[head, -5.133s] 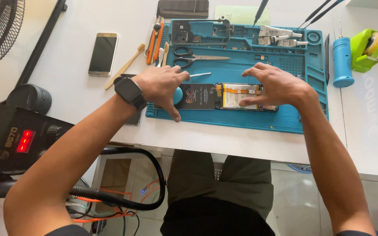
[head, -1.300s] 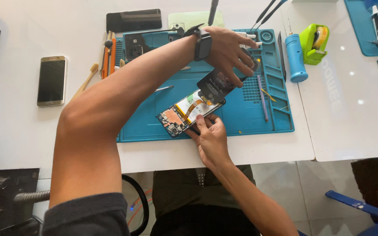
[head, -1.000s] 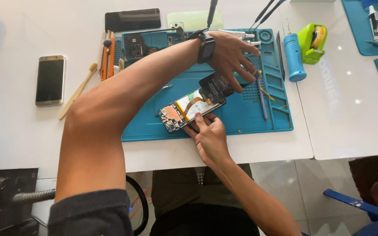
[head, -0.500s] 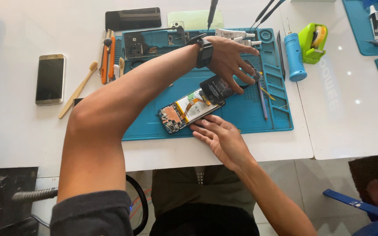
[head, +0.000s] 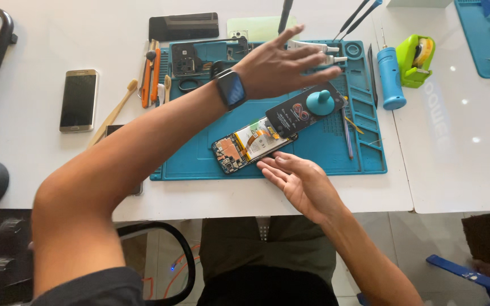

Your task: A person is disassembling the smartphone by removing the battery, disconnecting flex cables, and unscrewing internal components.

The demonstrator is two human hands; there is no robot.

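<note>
right hand: right hand (head: 301, 182) palm up, fingers spread and empty, at the near edge of the mat, fingertips just beside the opened phone, not gripping it
opened phone: opened smartphone (head: 252, 147) lies face down and tilted on the blue repair mat (head: 324, 150), back cover off, circuit board and battery with orange flex cable showing
screen/back panel: dark panel (head: 299, 113) overlaps the far end of the phone, a teal suction cup (head: 320, 102) stuck on it
left hand: left hand (head: 282, 65) crosses over the mat above the panel, fingers stretched apart, holding nothing, not touching the suction cup; smartwatch (head: 231, 89) on the wrist
mat right side: thin blue pen-like tool (head: 348, 139) lying along the mat's tray slots
mat far side: black phone frame part (head: 185, 59) and scissors (head: 188, 85) at the far left corner
left of mat: orange-handled tools (head: 153, 73), bamboo toothbrush (head: 113, 112), gold smartphone (head: 79, 100) face up on the white tabletop (head: 41, 158)
right of mat: blue electric screwdriver (head: 389, 76) standing, green tape dispenser (head: 415, 59) just beside it
far edge: black flat panel (head: 184, 25) and pale green card (head: 253, 27) past the mat
</note>
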